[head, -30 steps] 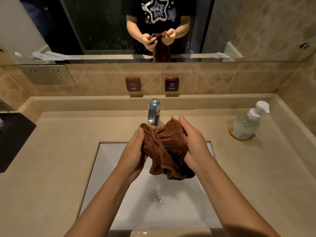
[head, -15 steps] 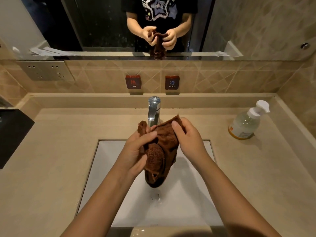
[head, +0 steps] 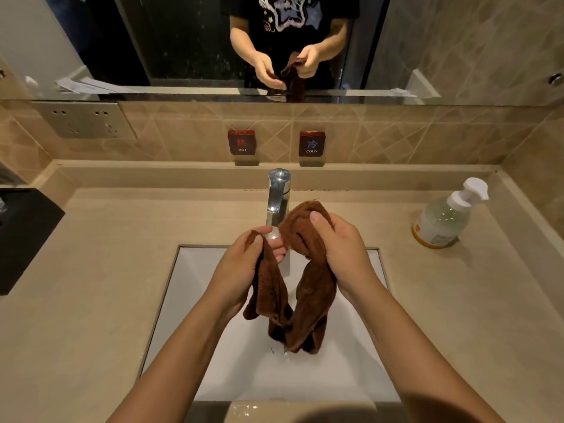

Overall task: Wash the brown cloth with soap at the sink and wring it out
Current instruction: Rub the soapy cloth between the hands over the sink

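The brown cloth [head: 308, 288] hangs in a U shape over the white sink basin [head: 189, 288], its two ends held apart. My left hand [head: 241, 267] pinches the left end between thumb and fingers. My right hand [head: 341, 248] grips the right end, bunched under its thumb. The low fold of the cloth drips onto the basin near the drain. The chrome tap [head: 277, 193] stands just behind the hands; I see no clear stream from it. The soap pump bottle [head: 445, 218] stands on the counter at the right.
Beige counter [head: 91, 270] surrounds the sink. Red HOT [head: 241, 142] and COLD [head: 312, 144] plates sit on the tiled wall behind the tap. A black object [head: 24, 236] lies at the left edge. A socket plate [head: 82, 119] and the mirror are above.
The cloth was bunched between both hands; the hands have moved apart and the cloth now hangs open in a loop between them.
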